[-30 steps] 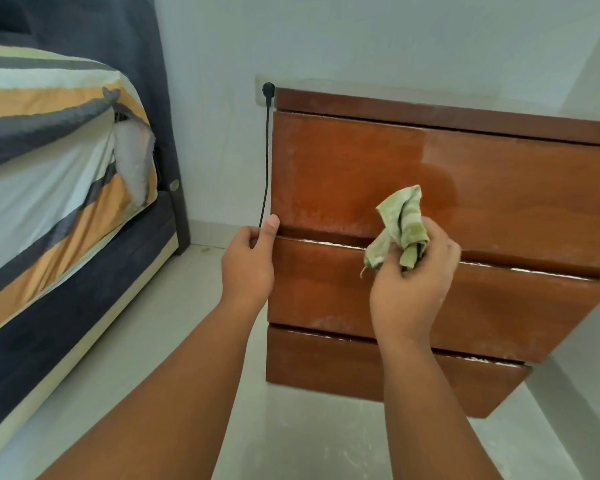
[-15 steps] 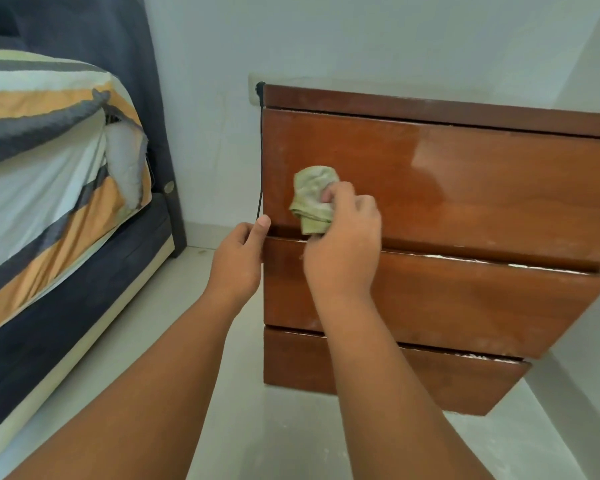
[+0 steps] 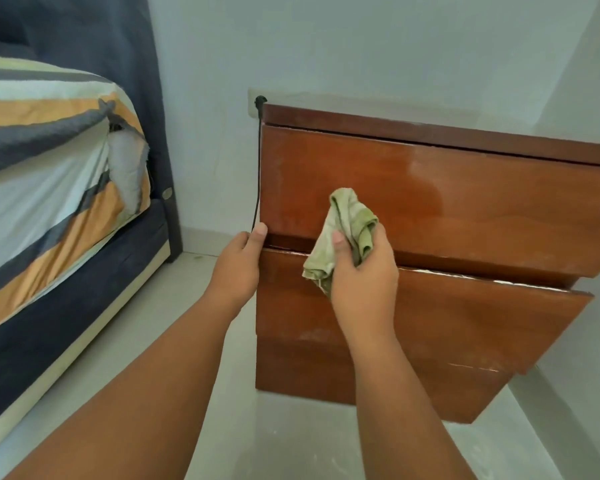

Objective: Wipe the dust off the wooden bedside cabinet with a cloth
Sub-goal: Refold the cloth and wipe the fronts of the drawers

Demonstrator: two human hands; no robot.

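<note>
Standing on a pale tiled floor [image 3: 291, 445] against a white wall, the wooden bedside cabinet [image 3: 465, 209] shows three drawer fronts, its reddish varnish hazed with pale dust along the edges and lower panels. The right hand [image 3: 362, 271] is curled around a crumpled green cloth [image 3: 347, 233] — thumb across the front, the other fingers wrapped behind the bundle — and holds it at the lower part of the top drawer front, just above the gap to the middle drawer; whether the fabric actually touches the wood cannot be told. One loose end of the cloth hangs below the hand over the middle drawer. The left hand [image 3: 238, 265] grips the cabinet's left front corner at that same gap, thumb pressed against the front edge, the remaining fingers hidden round the side. A black cable [image 3: 257, 188] runs down the wall from a plug beside the cabinet's top corner — it passes just behind the left thumb. To the left stands a bed [image 3: 49, 188] with striped sheets and a dark base.
</note>
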